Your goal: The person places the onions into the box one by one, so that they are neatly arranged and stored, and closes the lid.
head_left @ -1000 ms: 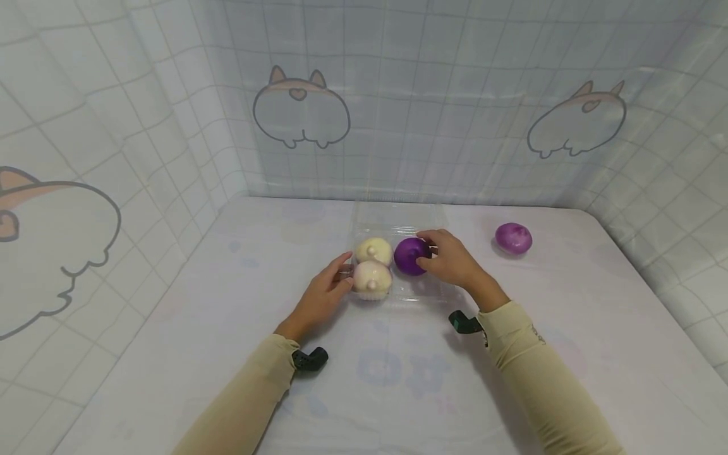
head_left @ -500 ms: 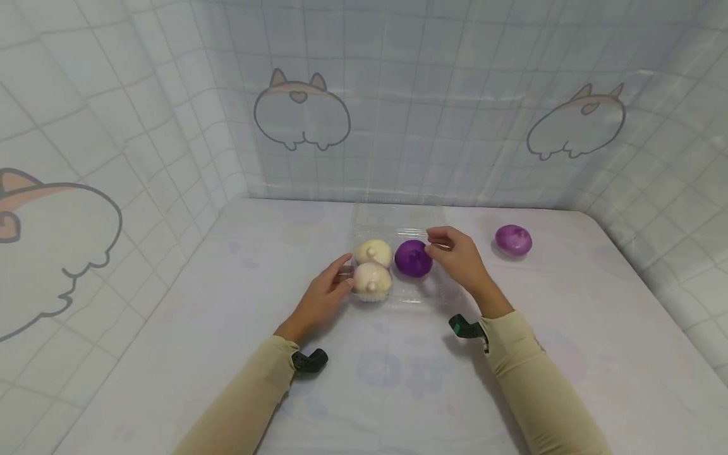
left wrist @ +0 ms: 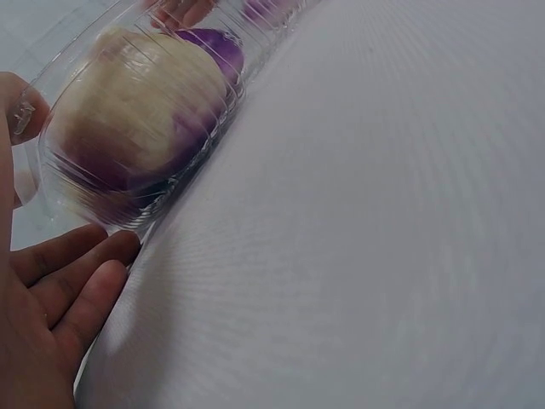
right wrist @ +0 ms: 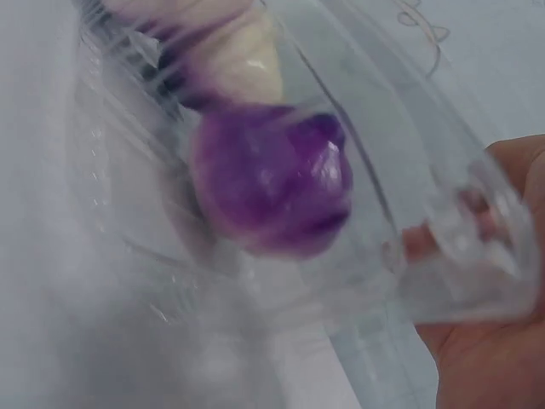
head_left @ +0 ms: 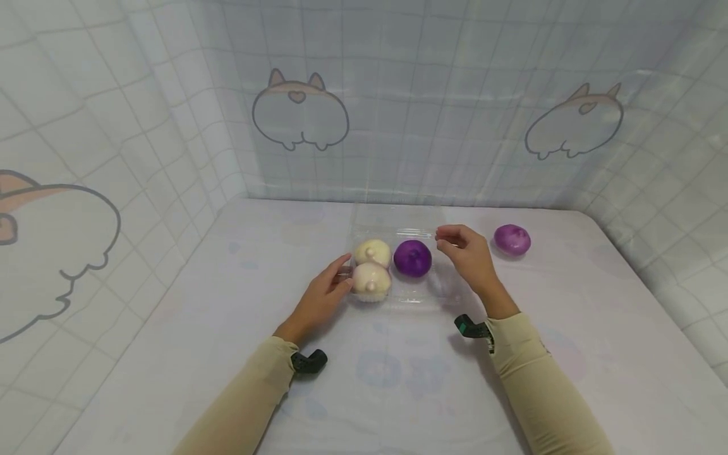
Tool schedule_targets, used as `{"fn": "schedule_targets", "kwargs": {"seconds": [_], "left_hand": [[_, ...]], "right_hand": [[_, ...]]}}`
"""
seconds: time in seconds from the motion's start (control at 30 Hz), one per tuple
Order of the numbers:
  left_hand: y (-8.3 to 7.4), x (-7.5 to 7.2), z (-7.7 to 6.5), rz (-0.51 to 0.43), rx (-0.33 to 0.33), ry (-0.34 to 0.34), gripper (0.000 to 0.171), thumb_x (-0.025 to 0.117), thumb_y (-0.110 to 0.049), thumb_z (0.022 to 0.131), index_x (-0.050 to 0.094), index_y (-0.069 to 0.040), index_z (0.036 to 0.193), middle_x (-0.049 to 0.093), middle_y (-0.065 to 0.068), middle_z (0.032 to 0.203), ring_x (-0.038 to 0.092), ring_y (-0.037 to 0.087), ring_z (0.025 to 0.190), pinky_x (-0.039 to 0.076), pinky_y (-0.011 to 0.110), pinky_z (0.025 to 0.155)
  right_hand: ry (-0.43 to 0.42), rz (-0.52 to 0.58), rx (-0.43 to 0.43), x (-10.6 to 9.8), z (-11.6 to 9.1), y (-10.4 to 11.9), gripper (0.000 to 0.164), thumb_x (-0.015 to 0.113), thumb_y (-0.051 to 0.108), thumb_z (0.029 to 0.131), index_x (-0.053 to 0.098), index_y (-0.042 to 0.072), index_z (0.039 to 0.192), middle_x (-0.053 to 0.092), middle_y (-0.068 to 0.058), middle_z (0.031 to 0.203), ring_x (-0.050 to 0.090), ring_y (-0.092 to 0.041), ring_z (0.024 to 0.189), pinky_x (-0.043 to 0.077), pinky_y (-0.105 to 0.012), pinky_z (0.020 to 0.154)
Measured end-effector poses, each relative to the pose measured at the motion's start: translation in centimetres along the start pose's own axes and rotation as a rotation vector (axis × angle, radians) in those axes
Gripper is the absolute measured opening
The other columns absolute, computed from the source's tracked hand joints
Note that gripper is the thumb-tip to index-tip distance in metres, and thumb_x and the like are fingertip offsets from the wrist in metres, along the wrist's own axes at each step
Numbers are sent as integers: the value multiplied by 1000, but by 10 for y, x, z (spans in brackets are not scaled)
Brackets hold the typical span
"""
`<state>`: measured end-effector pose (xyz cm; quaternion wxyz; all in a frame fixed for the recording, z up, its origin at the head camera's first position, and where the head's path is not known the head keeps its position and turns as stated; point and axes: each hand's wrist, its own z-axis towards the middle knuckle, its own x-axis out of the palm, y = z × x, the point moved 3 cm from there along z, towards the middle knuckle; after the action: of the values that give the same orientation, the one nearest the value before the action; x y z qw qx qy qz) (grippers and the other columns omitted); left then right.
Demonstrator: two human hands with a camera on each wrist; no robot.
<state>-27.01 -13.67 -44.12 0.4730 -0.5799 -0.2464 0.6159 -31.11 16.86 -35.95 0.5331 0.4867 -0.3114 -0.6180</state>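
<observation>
A clear plastic clamshell container (head_left: 406,299) lies with its lid (head_left: 392,217) folded back. Along its left side are two round onion-like vegetables, the back one (head_left: 372,253) and the front one (head_left: 371,282), cream on top and purple below. To their right sits a deep purple onion (head_left: 412,258). My left hand (head_left: 320,297) touches the container's left side, its fingers (left wrist: 85,302) fairly straight at the end wall. Beyond the right side, my right hand (head_left: 471,259) is off the purple onion, holding nothing, fingers loosely bent with fingertips close to the container's edge.
Another purple onion (head_left: 512,240) lies on the white-covered table (head_left: 364,404), at the back right beyond my right hand. A grid-patterned curtain (head_left: 432,126) rises behind the table and along both sides.
My right hand has let go of the purple onion inside the container and drawn away to the right. The left hand stays in place at the container's side.
</observation>
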Motion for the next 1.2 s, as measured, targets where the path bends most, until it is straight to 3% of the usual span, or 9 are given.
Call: {"fn": "schedule_targets", "kwargs": {"seconds": [0.37,0.6,0.73,0.93,1.03,1.2], "left_hand": [[2,0,-1,-19,2,4,55,53,-24,105,35,-18,156,54,13,142,56,26,126,47,44,104],[2,1,-1,-25,1,6,55,53,-24,105,35,-18,156,55,12,141,56,26,125,47,44,104],[1,0,-1,-25,-1,6,55,53,-25,105,35,-19,156,54,12,142,56,26,126,46,44,105],[4,0,1,-25,6,6,55,53,-27,105,35,-20,156,55,12,142,56,27,126,45,45,106],[4,-1,0,-14,0,5,55,54,-25,105,35,-20,156,55,12,142,56,27,126,46,44,106],[2,0,0,-13,-5,6,55,53,-23,104,35,-19,156,55,12,142,56,26,126,46,44,105]], "right_hand": [[-17,36,30,-26,1,-9,30,63,-4,94,59,-18,120,60,-36,119,65,-22,98,56,-20,82],[-31,30,82,-47,4,-42,36,64,8,97,57,-12,127,59,-27,123,64,-17,102,55,-18,83],[-112,18,73,-63,7,-53,39,67,13,97,58,-9,128,61,-22,122,66,-11,99,56,-20,81],[-259,-28,164,-86,4,-58,37,67,21,97,62,-1,126,65,-15,119,67,-11,93,56,-19,78],[-308,0,199,-94,3,-60,37,68,19,96,63,-3,124,67,-9,111,67,-17,95,57,-20,79],[-367,-44,229,-111,-2,-62,42,66,20,96,61,-8,127,63,-2,108,64,-14,94,56,-18,79]]}}
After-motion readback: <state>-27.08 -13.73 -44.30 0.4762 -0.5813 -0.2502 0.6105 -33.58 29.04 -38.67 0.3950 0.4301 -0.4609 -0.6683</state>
